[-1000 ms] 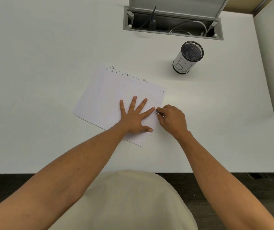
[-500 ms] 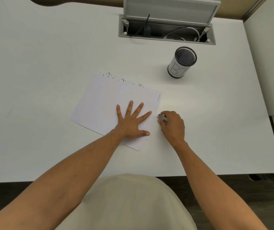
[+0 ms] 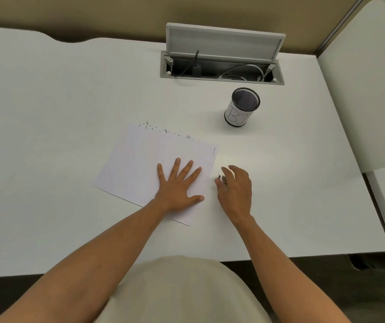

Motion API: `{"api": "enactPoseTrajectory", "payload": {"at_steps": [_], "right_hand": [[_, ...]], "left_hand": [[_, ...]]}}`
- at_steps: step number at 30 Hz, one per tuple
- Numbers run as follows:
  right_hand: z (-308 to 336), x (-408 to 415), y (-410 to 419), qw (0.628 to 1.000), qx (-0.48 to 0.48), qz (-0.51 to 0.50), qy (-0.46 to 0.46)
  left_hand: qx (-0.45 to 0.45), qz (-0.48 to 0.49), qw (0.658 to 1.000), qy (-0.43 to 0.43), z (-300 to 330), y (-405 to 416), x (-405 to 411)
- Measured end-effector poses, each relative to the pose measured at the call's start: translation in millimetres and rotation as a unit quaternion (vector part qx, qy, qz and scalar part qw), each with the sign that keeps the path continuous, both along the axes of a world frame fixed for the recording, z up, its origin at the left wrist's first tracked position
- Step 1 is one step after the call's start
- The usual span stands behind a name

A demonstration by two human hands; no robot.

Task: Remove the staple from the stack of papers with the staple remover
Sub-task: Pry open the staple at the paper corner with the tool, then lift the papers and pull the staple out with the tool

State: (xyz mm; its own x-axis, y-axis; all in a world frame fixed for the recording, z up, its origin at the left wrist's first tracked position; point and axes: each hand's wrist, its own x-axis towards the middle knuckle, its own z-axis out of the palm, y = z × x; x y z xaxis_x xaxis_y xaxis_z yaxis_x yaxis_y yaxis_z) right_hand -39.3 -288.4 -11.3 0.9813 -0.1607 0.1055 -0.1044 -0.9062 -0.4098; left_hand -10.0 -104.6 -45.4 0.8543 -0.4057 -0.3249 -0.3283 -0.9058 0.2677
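A stack of white papers (image 3: 144,164) lies at an angle in the middle of the white desk (image 3: 58,101). My left hand (image 3: 178,186) presses flat on its near right part, fingers spread. My right hand (image 3: 235,191) rests on the desk just off the stack's right edge, not touching the paper. A small metal staple remover (image 3: 221,179) shows between its thumb and loosely curled fingers. No staple still in the papers can be made out at this size.
Several pulled staples (image 3: 161,129) lie scattered along the stack's far edge. A black mesh pen cup (image 3: 242,107) stands behind and to the right. An open cable box (image 3: 221,68) is set into the desk's back. A white partition (image 3: 361,101) bounds the right side.
My right hand has drawn back from the stack's right edge onto the bare desk, and its fingers have loosened around the staple remover. My left hand stays flat on the papers.
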Motion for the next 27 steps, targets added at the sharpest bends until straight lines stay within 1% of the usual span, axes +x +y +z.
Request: {"api": "enactPoseTrajectory", "payload": {"at_steps": [1, 2, 4, 6, 8, 12, 14, 20, 24, 27], "right_hand": [[4, -4, 5, 1.0, 0.018, 0.003, -0.014], [6, -10, 11, 0.998, 0.056, 0.001, -0.006], [12, -19, 23, 0.983, 0.169, -0.038, 0.053], [14, -24, 30, 0.953, 0.259, -0.104, 0.121], [15, -25, 33, 0.925, 0.311, -0.15, 0.158], [24, -9, 37, 0.849, 0.436, -0.206, 0.218], [27, -2, 40, 0.821, 0.465, -0.24, 0.228], [31, 0, 57, 0.792, 0.499, -0.269, 0.229], [30, 1, 59, 0.781, 0.507, -0.289, 0.223], [28, 5, 54, 0.757, 0.538, -0.296, 0.223]], "left_hand": [[0.001, 0.005, 1.0, -0.002, -1, 0, -1], [-0.001, 0.012, 1.0, -0.002, -2, 1, -2], [-0.006, 0.023, 1.0, -0.008, -3, 1, -5], [-0.01, 0.027, 1.0, -0.005, -2, 3, -6], [-0.019, 0.029, 0.999, 0.007, -1, 2, -6], [-0.028, 0.029, 0.998, 0.042, 4, 2, -3], [-0.016, 0.014, 0.999, 0.046, 6, 3, -4], [0.023, -0.008, 0.999, 0.035, 4, 6, -11], [0.023, -0.006, 0.999, 0.035, 5, 6, -11], [0.012, -0.002, 0.999, 0.035, 4, 8, -10]]}}
